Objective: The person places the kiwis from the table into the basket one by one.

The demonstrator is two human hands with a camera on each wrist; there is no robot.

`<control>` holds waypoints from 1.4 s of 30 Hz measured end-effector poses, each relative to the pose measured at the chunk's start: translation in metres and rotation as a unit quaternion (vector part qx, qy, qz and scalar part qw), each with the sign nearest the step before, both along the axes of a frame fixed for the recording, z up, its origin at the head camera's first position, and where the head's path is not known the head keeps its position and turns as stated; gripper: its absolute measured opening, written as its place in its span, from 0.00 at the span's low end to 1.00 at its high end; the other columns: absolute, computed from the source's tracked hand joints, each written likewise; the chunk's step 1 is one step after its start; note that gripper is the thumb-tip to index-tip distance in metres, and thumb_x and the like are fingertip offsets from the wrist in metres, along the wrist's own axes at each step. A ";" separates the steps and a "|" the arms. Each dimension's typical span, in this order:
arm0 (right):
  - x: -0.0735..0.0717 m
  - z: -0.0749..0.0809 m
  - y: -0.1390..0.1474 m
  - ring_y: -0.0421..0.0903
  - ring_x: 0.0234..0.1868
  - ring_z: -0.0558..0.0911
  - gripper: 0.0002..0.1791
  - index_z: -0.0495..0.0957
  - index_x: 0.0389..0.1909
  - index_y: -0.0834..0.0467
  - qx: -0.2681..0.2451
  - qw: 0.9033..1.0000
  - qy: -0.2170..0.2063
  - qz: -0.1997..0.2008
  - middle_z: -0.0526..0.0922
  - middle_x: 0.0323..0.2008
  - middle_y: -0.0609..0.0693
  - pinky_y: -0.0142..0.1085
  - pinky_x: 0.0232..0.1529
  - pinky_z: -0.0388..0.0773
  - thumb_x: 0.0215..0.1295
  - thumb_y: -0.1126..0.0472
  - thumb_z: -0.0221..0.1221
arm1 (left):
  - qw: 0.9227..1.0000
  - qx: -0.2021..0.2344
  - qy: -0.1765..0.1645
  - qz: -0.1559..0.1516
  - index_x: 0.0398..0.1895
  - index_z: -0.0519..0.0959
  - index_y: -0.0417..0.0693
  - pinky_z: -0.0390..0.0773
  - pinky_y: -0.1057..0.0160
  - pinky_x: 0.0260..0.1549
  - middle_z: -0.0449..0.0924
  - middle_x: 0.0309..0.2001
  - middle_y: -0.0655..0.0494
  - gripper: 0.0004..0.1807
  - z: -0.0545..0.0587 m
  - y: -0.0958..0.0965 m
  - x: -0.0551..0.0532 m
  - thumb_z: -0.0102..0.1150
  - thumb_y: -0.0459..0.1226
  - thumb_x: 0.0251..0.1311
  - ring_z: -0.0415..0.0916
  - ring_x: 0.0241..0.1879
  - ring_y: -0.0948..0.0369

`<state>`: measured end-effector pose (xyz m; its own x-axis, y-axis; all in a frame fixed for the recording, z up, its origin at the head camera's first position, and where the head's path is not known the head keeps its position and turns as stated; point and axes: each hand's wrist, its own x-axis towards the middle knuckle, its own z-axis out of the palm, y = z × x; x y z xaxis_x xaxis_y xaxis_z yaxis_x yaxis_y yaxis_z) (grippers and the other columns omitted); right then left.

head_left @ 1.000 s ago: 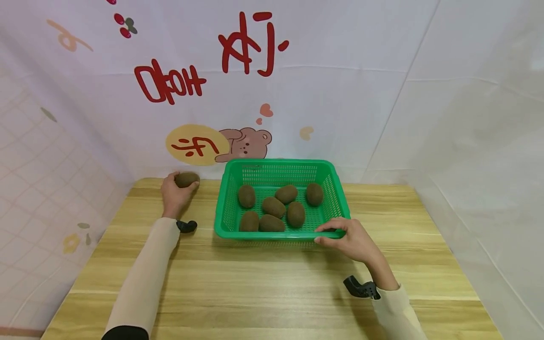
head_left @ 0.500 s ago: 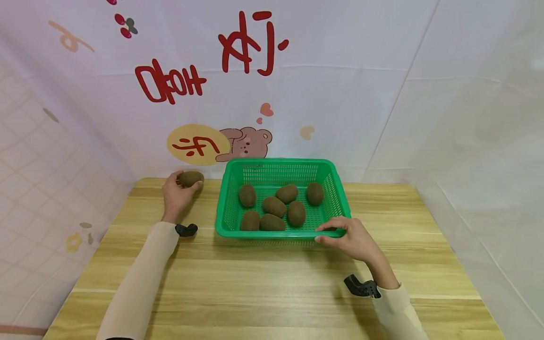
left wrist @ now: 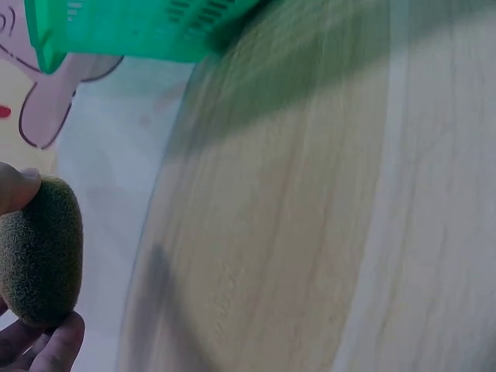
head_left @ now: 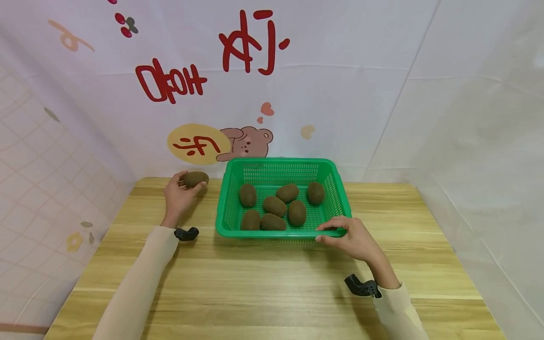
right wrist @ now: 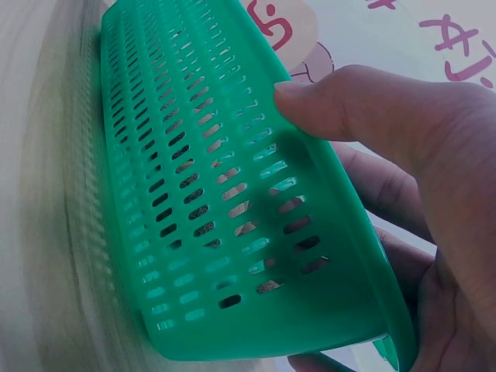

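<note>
My left hand holds a brown kiwifruit between thumb and fingers, near the table's far left edge. Up close in the left wrist view, the fuzzy kiwifruit is pinched with the thumb at one end and fingertips at the other. A green plastic basket with slotted walls stands at the middle back, and several kiwifruits lie on its floor. At the basket's near right corner my right hand grips the rim. In the right wrist view its thumb lies outside the rim, with fingers partly hidden behind the wall.
The wood-grain table runs back to a white printed cloth. Similar cloth hangs along the left and right sides. Black wrist mounts sit on both forearms.
My left hand and its kiwifruit have shifted slightly right, towards the basket. My right hand and the basket have stayed in place.
</note>
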<state>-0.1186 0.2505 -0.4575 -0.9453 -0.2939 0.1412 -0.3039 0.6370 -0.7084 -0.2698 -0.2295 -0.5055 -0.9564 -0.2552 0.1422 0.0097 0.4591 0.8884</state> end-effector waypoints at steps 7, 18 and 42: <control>0.000 0.002 0.001 0.38 0.44 0.82 0.09 0.89 0.39 0.34 0.002 1.000 -0.002 -0.003 0.87 0.38 0.34 0.35 0.47 0.80 0.58 0.45 0.75 | 0.999 0.008 0.020 -0.030 0.73 0.69 0.42 0.78 0.45 0.62 0.74 0.65 0.37 0.43 0.011 0.012 0.002 0.75 0.49 0.58 0.76 0.61 0.44; -0.002 0.002 0.000 0.38 0.44 0.82 0.09 0.89 0.39 0.34 -0.001 1.000 0.002 0.000 0.87 0.38 0.34 0.35 0.47 0.80 0.57 0.46 0.75 | 0.997 0.006 0.052 -0.064 0.72 0.70 0.43 0.78 0.47 0.63 0.74 0.66 0.41 0.42 0.030 0.026 0.009 0.75 0.50 0.57 0.74 0.64 0.47; -0.001 -0.001 0.001 0.37 0.44 0.81 0.09 0.89 0.39 0.35 -0.003 1.000 0.000 0.002 0.87 0.38 0.33 0.35 0.47 0.80 0.58 0.46 0.75 | 0.984 0.019 0.093 -0.150 0.70 0.72 0.46 0.78 0.49 0.63 0.77 0.63 0.46 0.39 0.083 0.060 0.025 0.77 0.46 0.56 0.76 0.62 0.51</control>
